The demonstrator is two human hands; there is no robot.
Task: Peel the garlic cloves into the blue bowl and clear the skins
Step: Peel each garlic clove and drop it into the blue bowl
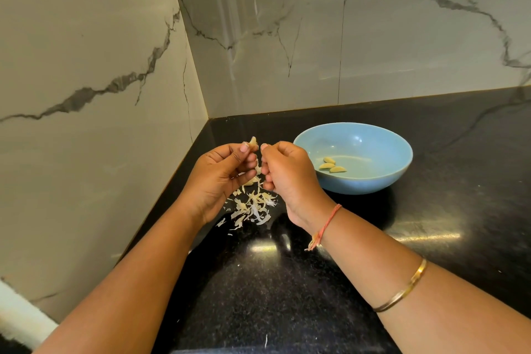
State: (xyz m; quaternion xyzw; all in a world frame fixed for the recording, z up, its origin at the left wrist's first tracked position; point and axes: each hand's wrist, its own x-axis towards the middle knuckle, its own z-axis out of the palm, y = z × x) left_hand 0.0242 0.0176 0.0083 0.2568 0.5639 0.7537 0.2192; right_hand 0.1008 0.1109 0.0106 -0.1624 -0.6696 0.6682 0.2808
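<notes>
Now, head view (the only one): both hands meet at centre frame, above the black countertop (pixel 431 210).
Clove: the garlic clove (pixel 253 141) sits at the top of the left hand (pixel 221 178), its pale tip poking up past the fingertips; its long axis runs roughly upright, leaning a little toward the upper left of the frame.
Left grip: thumb and forefinger are pressed together on the clove's lower part, the other fingers curled beneath.
Right grip: the right hand (pixel 287 175) is curled, its thumb tip just beside the clove on the clove's right; it appears to nip a strip of skin (pixel 258 165) that hangs down between the two hands (the contact itself is too small to be sure of).
Key relation: the skin leaves the clove toward the right and down, so the pull likely goes away from the left grip, along the clove's length.
Blue bowl: the blue bowl (pixel 359 184) stands right of centre, just beside the right hand, which is the nearer hand for a drop; three peeled cloves (pixel 330 165) lie inside it.
Skins: the skin pile (pixel 253 207) lies on the countertop directly below the hands, not yet cleared.
Partly hidden: a pale lump (pixel 250 181) under the left fingers may be another clove.
</notes>
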